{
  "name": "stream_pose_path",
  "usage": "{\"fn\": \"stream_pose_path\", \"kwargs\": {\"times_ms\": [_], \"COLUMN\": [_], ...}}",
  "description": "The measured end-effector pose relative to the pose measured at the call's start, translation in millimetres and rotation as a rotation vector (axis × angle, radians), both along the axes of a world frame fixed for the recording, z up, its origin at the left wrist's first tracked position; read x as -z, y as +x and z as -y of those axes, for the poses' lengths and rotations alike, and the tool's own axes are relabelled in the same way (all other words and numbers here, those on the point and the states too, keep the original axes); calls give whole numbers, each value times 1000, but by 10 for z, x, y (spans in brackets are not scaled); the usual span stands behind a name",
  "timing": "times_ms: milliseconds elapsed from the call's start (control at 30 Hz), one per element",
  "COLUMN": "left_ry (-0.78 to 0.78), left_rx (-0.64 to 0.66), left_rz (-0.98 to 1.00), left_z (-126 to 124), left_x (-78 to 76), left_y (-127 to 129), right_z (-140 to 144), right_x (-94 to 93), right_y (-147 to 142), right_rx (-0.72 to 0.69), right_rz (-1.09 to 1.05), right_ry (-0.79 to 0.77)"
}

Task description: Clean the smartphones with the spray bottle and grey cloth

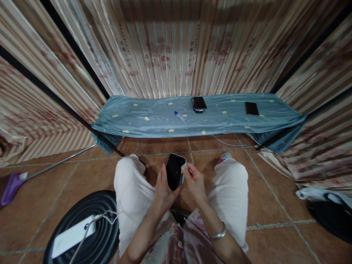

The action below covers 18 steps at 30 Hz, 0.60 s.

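My left hand (164, 187) is wrapped round a black smartphone (175, 170), its dark screen facing up, held above the floor between my knees. At the phone's right edge, my right hand (194, 181) pinches a small pale, greyish piece that looks like a cloth or wipe (184, 169); its exact kind is too small to tell. Beyond my hands, a low bench under a blue cloth (154, 123) bears a small stack of phones (199, 104), a clear bottle with a blue cap (180, 116) and another dark phone (252, 109).
Black poles (66, 106) rise at both ends of the bench, before striped curtains (170, 55). At my left, a round black ridged stool (107, 220) carries a white power bank-like device (70, 236) with a cable. A purple-headed broom-like tool (12, 187) lies on the tiles.
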<state>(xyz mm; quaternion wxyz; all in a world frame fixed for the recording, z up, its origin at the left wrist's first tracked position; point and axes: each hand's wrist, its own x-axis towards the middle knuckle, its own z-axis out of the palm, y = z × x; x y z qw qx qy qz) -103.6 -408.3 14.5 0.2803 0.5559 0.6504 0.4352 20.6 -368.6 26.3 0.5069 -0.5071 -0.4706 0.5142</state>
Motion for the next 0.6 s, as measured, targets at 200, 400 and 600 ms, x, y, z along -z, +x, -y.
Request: {"fn": "stream_pose_path", "kwargs": {"times_ms": [200, 400, 600], "left_ry": [-150, -239, -299], "left_rx": [-27, -12, 30], "left_rz": [419, 754, 922], "left_z": [-21, 26, 145], "left_x": [-36, -214, -263], "left_y": [4, -12, -55], "right_z": [131, 258, 362], "right_x": [-9, -112, -192], "right_y": [-47, -28, -12], "right_rx": [-115, -230, -296], "right_rz": [41, 54, 194], "right_ry": [33, 150, 277]}}
